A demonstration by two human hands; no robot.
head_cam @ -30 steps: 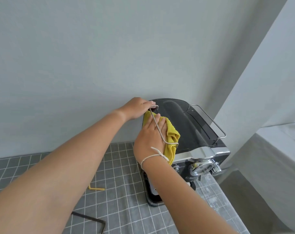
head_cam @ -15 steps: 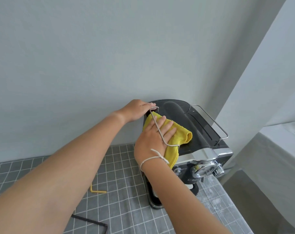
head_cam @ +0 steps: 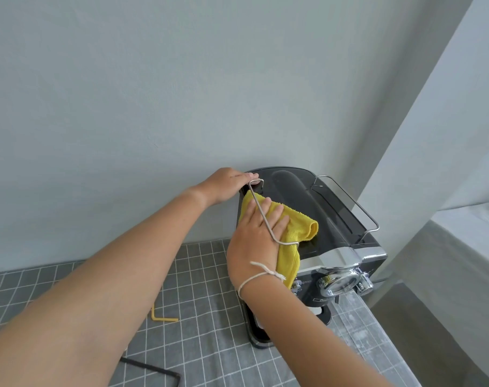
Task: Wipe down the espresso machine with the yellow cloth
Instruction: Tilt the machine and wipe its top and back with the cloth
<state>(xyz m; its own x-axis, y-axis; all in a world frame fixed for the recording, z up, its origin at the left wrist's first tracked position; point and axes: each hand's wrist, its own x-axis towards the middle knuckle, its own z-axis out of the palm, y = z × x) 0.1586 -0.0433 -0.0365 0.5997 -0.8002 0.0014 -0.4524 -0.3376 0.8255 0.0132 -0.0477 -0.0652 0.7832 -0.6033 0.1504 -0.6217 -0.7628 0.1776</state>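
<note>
- on top of the black espresso machine (head_cam: 302,196), right hand (head_cam: 254,241) presses the yellow cloth (head_cam: 296,227) flat, fingers straight (under the wire rail)
- left hand (head_cam: 223,185) rests on the machine's back left corner, fingers relaxed

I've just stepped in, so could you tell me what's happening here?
A person is wiping the top of a black espresso machine on a grey tiled counter. The right hand presses a yellow cloth flat onto the top, under the wire rail, while the left hand steadies the machine's back corner.
</note>
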